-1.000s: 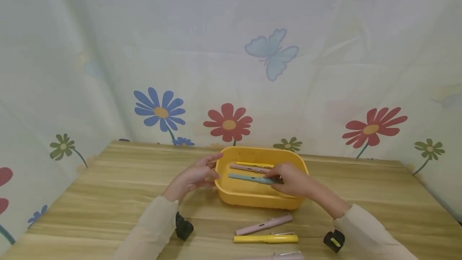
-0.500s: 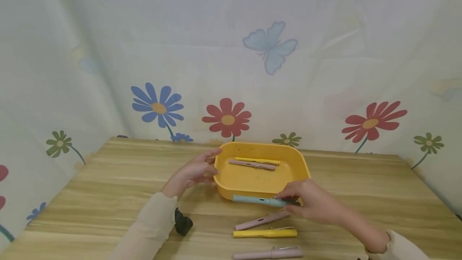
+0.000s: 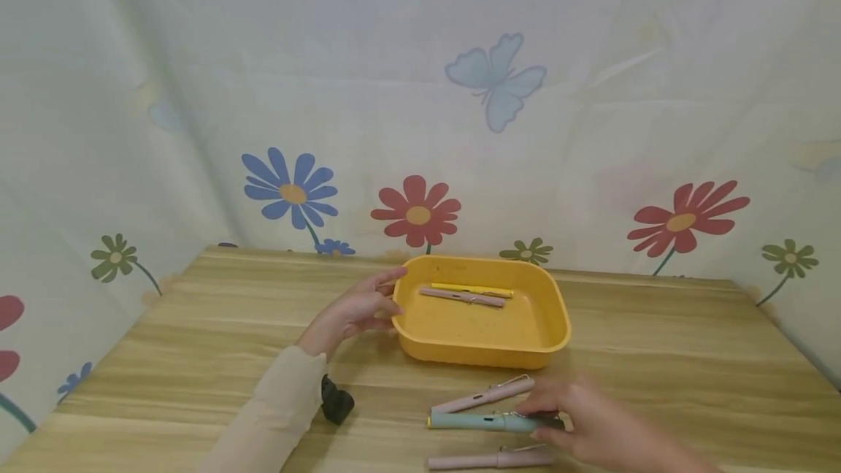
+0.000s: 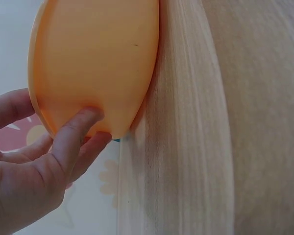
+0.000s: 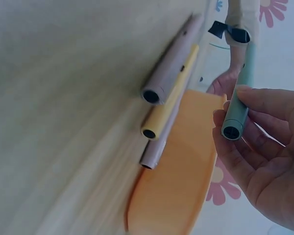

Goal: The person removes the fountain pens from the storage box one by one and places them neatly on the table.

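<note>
My right hand (image 3: 585, 418) pinches a light blue-green fountain pen (image 3: 466, 422) by its clip end, above a yellow pen (image 5: 171, 103) on the table. In the head view the held pen hides nearly all of the yellow one. Two pale pink pens lie beside it, one tilted pen (image 3: 482, 395) behind and one straight pen (image 3: 486, 460) in front. At the left end of a yellow plastic box (image 3: 473, 355), my left hand (image 3: 351, 316) grips the wall. Its thumb goes over the rim, with fingers against the outside (image 4: 76, 129).
Inside the box lie another yellow pen (image 3: 476, 290) and a dusky pink pen (image 3: 460, 297). The wooden table (image 3: 230, 327) ends at a flowered cloth backdrop (image 3: 342, 115). A black wrist camera (image 3: 336, 401) hangs at my left cuff.
My right hand has lifted the blue-green pen out of the box and brought it toward me, over the pens in front. The left hand stays at the box.
</note>
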Demonstrator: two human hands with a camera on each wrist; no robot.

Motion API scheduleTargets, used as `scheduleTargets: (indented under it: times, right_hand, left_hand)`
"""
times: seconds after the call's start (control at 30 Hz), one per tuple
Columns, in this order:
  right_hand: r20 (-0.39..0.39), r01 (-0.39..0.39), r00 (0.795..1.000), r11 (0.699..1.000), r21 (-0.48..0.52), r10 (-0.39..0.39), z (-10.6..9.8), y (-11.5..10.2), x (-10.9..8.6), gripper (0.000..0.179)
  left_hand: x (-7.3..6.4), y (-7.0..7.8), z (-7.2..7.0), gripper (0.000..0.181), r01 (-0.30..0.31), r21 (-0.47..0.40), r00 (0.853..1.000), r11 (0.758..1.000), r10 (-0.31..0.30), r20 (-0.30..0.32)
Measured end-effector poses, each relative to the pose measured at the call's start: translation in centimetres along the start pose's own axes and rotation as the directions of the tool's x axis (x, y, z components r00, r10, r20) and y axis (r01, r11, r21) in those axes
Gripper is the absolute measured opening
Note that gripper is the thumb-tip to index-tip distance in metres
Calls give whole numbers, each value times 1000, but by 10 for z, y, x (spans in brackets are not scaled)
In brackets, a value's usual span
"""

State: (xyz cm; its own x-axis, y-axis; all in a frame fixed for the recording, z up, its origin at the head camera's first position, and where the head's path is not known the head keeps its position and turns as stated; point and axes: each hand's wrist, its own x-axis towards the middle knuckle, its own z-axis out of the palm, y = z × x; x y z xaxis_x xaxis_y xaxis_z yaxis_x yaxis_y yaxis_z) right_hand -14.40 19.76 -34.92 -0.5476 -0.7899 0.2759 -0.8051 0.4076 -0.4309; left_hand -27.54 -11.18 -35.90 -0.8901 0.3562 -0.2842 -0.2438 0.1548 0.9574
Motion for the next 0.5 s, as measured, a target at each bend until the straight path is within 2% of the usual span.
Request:
scheduleTargets:
  times: [0.1, 0.17, 0.23, 0.33, 0.37, 0.43, 0.5]
  right_hand:
    - [50, -42, 998, 998, 36, 40, 2, -2, -5, 22]
    - [129, -156, 981, 984, 86, 144, 2, -5, -7, 22]
    - [202, -268, 950, 955, 128, 240, 2, -8, -9, 24]
    - [302, -453, 873, 866, 209, 383, 4, -12, -10, 26]
    - [316, -469, 864, 855, 221, 392, 5, -12, -11, 25]
    - [311, -443, 877, 866, 232, 365, 7, -12, -13, 25]
    - [275, -332, 922, 922, 201, 273, 10, -10, -14, 24]
  left_hand:
    - [1, 0, 1, 72, 5, -1, 1000, 1000, -5, -9]
    - [2, 0, 1, 72, 9, -2, 1000, 1000, -9, -22]
    - [2, -1, 1, 72, 9, 2, 999, 1000, -9, -31]
    - [1, -1, 0, 71, 11, 4, 999, 1000, -11, -35]
    - [1, -1, 0, 71, 10, 10, 999, 1000, -9, -33]
    - [2, -2, 0, 71, 10, 11, 999, 1000, -9, -34]
    - [2, -2, 0, 71, 11, 8, 999, 1000, -11, -36]
